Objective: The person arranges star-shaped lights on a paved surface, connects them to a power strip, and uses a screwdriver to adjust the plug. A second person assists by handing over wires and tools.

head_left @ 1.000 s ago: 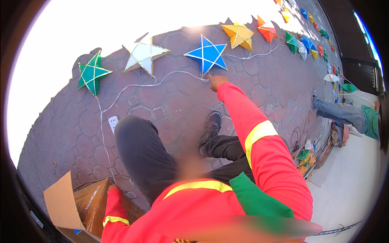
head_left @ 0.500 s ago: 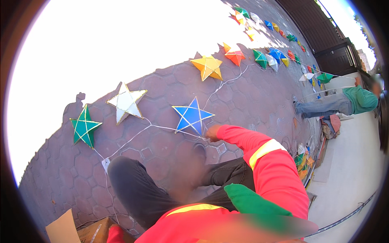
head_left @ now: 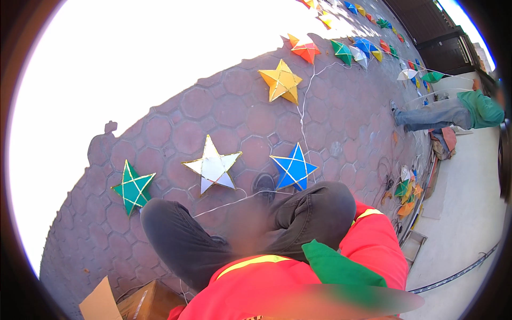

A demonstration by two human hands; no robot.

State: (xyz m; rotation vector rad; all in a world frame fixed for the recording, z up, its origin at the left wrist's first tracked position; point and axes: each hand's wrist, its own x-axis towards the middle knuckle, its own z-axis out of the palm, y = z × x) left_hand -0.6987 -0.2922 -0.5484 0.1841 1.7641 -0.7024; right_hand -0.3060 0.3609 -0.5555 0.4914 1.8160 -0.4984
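Observation:
Neither of my hands shows. The red right sleeve (head_left: 373, 240) bends behind my raised right knee, and the hand is hidden. At the lower edge, a bit of my left sleeve (head_left: 176, 312) lies beside the cardboard box (head_left: 149, 300). In front of my crossed legs lie star lanterns with gold edging: a green star (head_left: 133, 186), a white star (head_left: 213, 166) and a blue star (head_left: 295, 168), the blue one just past my right knee. A white cord (head_left: 234, 202) runs between the stars and over my legs' gap. Beyond lies a yellow star (head_left: 281, 82).
More coloured stars, led by a red one (head_left: 305, 52), stretch along the cord toward the far right. A person in green (head_left: 474, 109) stands there holding the line. Small lanterns (head_left: 408, 194) are heaped by the pale wall strip (head_left: 458, 197). Bright sunlight covers the far left paving.
My right hand has drawn back from beside the blue star to behind my knee. The white star has shifted nearer to the blue one, and the cord now lies closer to my legs.

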